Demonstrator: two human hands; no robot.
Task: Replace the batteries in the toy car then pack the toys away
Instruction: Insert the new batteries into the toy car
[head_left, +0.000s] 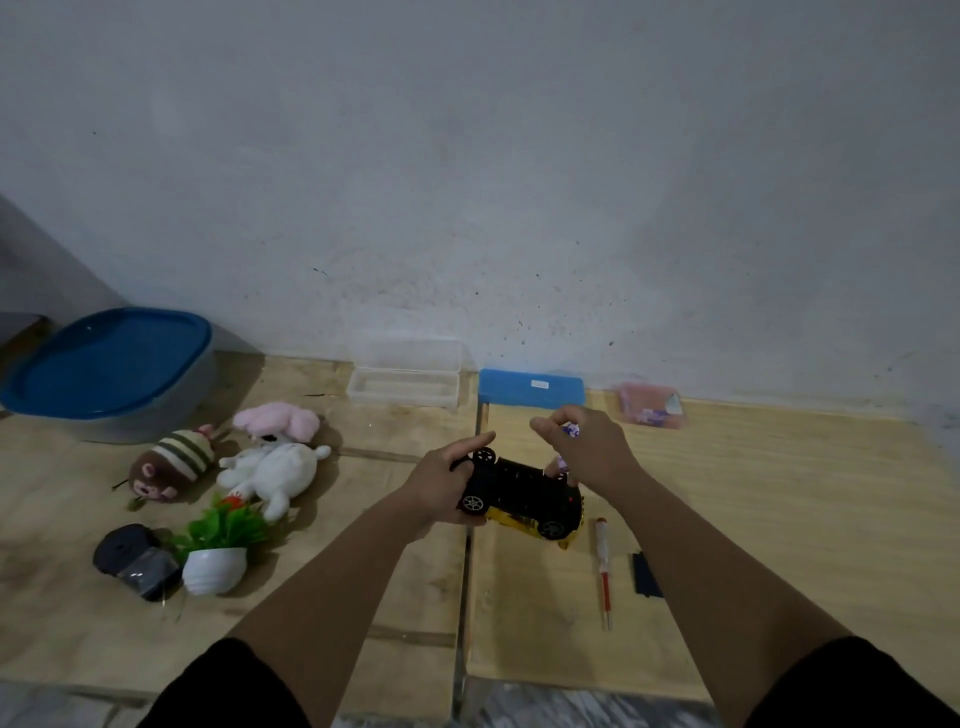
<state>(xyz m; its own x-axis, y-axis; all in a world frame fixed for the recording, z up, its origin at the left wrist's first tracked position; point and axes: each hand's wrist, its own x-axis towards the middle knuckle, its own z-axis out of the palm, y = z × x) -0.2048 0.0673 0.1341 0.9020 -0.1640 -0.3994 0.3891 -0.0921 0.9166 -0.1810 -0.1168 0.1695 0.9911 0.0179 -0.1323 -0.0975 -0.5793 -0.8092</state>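
Left hand (441, 480) grips the car (522, 496) by its end, fingers curled round it, holding it belly-up just above the boards (779, 519), black underside and wheels showing. Right hand (584, 447) hovers over the far end with a small pale battery (571, 429) pinched at the fingertips, another one (562, 462) poking from the car below. A screwdriver (604, 571) and black cover (645, 576) lie just right of the car, plush toys (270, 467) well left.

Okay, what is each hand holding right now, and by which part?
The left hand grips the upturned toy car at its end. The right hand pinches a small battery in its fingers.
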